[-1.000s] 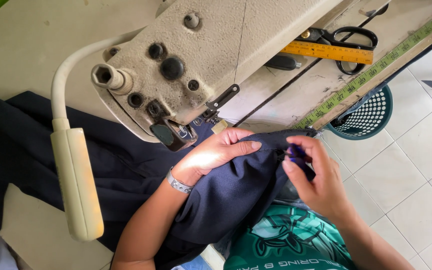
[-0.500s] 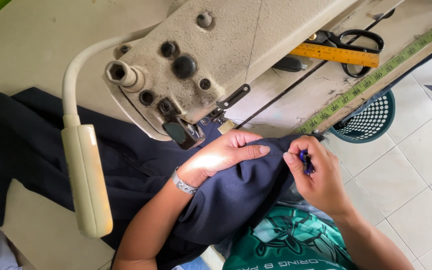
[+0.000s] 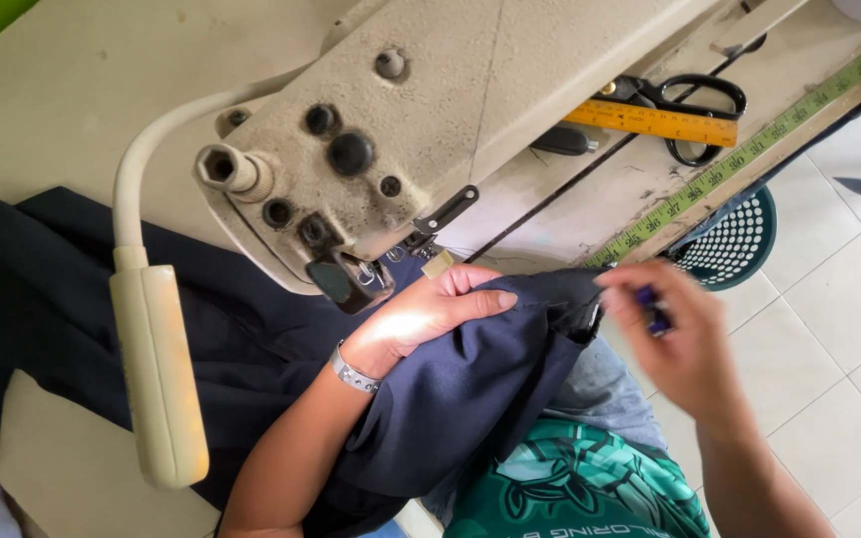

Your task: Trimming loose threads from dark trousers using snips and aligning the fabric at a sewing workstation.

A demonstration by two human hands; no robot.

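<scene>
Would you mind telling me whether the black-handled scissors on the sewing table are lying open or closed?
Cannot tell for certain. The scissors lie flat beside the orange ruler, but the sewing machine hides their blades; only the handle loops show.

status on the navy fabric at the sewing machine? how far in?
Done: navy fabric is laid at the sewing machine, left hand pressing it flat. In hand: right hand, blurred, pinches a small blue-purple tool at the fabric's edge. Left: no finished seam shows; scissors and ruler lie untouched.
</scene>
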